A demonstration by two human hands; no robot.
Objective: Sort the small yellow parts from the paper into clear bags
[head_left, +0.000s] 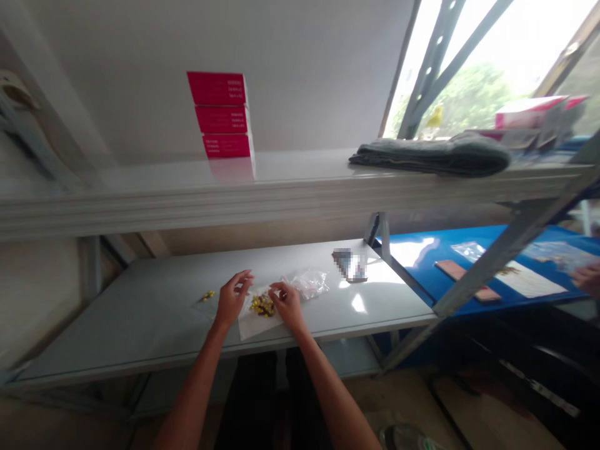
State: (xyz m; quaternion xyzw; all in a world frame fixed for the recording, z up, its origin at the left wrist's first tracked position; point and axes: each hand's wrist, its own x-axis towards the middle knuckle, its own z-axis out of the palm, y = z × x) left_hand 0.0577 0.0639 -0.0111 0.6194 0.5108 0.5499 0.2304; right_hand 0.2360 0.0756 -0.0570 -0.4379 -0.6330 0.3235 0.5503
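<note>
A pile of small gold-coloured pieces [262, 305] lies on a white sheet of paper [255, 329] near the table's front edge. To the left of the pile, my left hand [233, 296] hovers with bent fingers apart from the thumb, holding nothing that shows. My right hand [287, 304] is over the pile's right side, its fingers curled and the tips close together; anything between them is too small to make out. Farther left is a small cluster of gold-coloured pieces [207, 295] on clear plastic. Crumpled clear plastic bags [310, 283] lie beyond my right hand.
A pixelated flat object [350, 265] lies on the grey table [154, 312]. Above runs a shelf [300, 200] with stacked red boxes [222, 120] and folded dark cloth [429, 155]. A metal post [487, 275] separates the blue table [412, 247], where another person's hand [588, 279] shows.
</note>
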